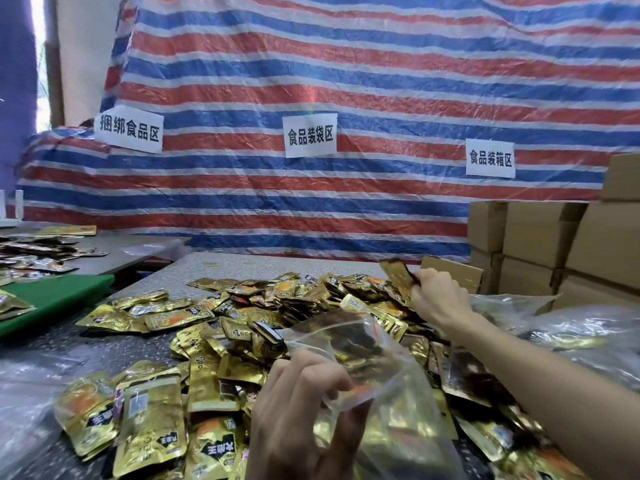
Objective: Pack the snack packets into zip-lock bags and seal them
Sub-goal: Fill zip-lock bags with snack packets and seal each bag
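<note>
A wide heap of gold snack packets [242, 327] covers the grey speckled table [221, 265]. My left hand [298, 410] grips the near rim of a clear zip-lock bag [388, 375] and holds its mouth open above the heap; the red-lined zip edge faces away from me. Gold packets show through the bag. My right hand [436, 296] reaches to the far right side of the heap and pinches a few gold packets [398, 275], lifted above the pile.
Stacked cardboard boxes [540, 237] stand at the back right. Clear plastic bags [571, 327] lie right of the heap. A green board [52, 299] and another table with packets [38, 251] are at left. A striped tarp [346, 98] with three paper signs hangs behind.
</note>
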The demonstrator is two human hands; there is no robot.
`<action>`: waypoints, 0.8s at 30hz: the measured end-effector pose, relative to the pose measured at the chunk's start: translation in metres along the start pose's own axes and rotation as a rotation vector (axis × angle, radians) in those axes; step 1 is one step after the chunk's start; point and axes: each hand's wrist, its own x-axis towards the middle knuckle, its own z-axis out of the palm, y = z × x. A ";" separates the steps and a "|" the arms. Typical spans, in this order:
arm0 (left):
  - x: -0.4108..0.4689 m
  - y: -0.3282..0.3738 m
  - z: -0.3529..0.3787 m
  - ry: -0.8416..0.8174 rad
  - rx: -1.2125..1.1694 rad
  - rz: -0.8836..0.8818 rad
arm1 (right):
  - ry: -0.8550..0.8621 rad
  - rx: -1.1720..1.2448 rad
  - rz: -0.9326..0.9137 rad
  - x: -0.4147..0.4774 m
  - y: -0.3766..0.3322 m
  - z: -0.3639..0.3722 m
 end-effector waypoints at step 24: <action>0.004 0.008 0.002 -0.026 -0.092 -0.088 | -0.360 0.445 -0.166 -0.157 -0.086 -0.173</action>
